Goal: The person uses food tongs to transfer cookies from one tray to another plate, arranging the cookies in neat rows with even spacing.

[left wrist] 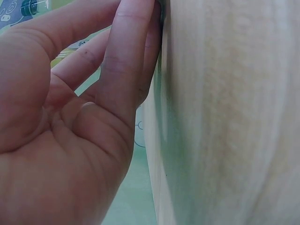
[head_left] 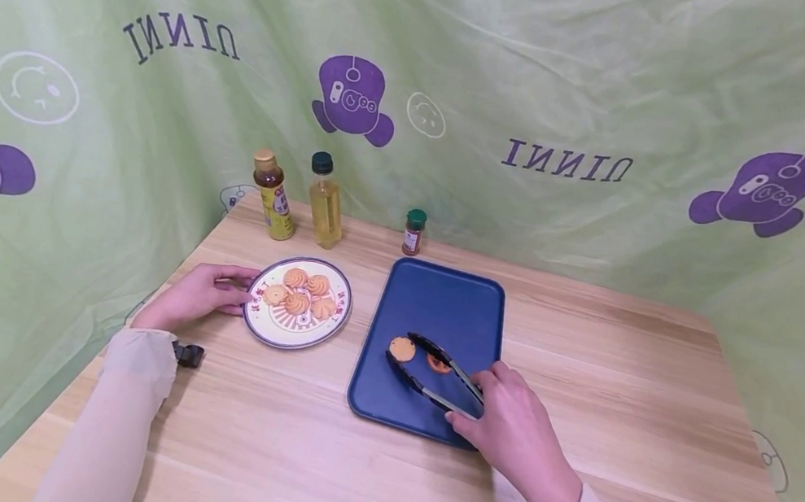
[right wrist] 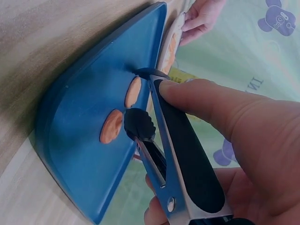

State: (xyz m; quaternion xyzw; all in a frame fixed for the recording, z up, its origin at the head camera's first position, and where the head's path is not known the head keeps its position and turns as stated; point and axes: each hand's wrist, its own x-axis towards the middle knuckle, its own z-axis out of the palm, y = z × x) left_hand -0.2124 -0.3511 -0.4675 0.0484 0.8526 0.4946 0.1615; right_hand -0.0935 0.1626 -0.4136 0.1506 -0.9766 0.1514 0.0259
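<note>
My left hand point(head_left: 202, 295) pinches the left rim of a white plate point(head_left: 283, 335) with a blue edge. Several swirled butter cookies point(head_left: 297, 303) lie on the plate. Over the blue tray point(head_left: 442, 296), my right hand point(head_left: 512, 426) holds black-and-silver tongs point(head_left: 459, 376) by the handles. The tong tips stand apart on either side of a round pale cookie point(head_left: 403, 349). A second, orange-brown cookie point(right wrist: 111, 126) lies beside it on the tray, partly behind one tong arm in the head view. In the left wrist view the fingers converge at the top edge, and the plate is hidden.
Behind the plate stand a brown sauce bottle point(head_left: 274, 198) with a yellow label and a bottle of yellow oil point(head_left: 326, 206). A small green-capped spice jar point(head_left: 413, 233) is behind the tray. A green curtain point(head_left: 612, 77) hangs round the wooden table point(head_left: 618, 372).
</note>
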